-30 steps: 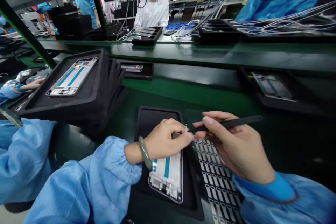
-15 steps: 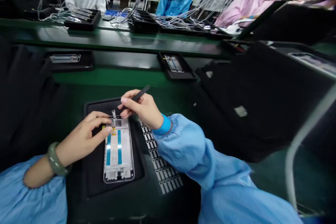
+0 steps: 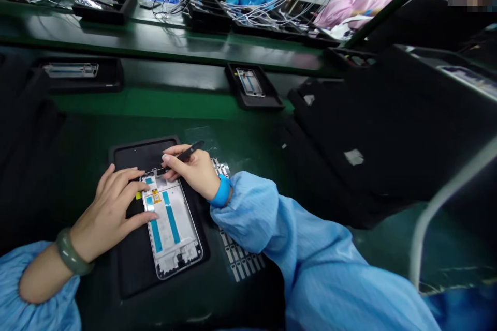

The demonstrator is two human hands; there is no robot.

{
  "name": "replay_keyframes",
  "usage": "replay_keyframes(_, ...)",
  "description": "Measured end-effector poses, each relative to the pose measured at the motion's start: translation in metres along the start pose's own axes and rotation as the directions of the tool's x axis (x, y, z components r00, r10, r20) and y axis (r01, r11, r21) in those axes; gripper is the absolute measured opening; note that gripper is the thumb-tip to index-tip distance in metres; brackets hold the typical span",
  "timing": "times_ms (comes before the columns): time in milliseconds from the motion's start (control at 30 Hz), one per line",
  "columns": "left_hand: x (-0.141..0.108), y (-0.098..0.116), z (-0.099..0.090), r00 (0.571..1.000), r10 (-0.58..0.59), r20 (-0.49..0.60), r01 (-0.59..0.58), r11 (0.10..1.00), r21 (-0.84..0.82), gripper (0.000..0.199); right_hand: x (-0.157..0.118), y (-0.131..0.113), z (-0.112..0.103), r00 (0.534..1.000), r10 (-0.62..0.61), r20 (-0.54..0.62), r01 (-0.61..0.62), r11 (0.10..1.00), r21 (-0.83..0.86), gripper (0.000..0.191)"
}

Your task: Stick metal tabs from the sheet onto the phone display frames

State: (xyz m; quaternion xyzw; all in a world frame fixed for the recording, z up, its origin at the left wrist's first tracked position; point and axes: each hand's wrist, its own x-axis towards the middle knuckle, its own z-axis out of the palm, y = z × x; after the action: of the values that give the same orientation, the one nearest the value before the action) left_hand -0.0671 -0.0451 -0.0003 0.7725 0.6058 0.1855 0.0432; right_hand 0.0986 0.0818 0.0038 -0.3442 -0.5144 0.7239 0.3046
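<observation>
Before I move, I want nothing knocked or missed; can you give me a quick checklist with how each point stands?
1. Left hand touching the phone frame: ok, fingers along its left side.
2. Right hand gripping the black tool: ok.
3. Frame lying within the black tray: ok.
4. Small metal piece properly seated at the frame's top edge: cannot tell, too small.
5. Sheet of small parts fully in view: not ok, the right sleeve hides part of it.
</observation>
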Motion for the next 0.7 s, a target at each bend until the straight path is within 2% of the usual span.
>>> replay_keyframes(200, -0.0011, 0.0, 0.0008, 1.0, -0.015, 0.012, 0.015, 1.0, -0.026, 0.041, -0.0012, 0.0028, 0.003, 1.0, -0.012, 0.019, 0.014, 0.993, -0.114, 0.035)
replay_keyframes(700, -0.0012, -0.0003, 0.0011, 1.0, 0.003, 0.014, -0.003, 1.0, -0.008, 0.041, 0.0005, 0.0069, 0.0029, 0.998, -0.052, 0.037, 0.059, 0.965, -0.254, 0.034)
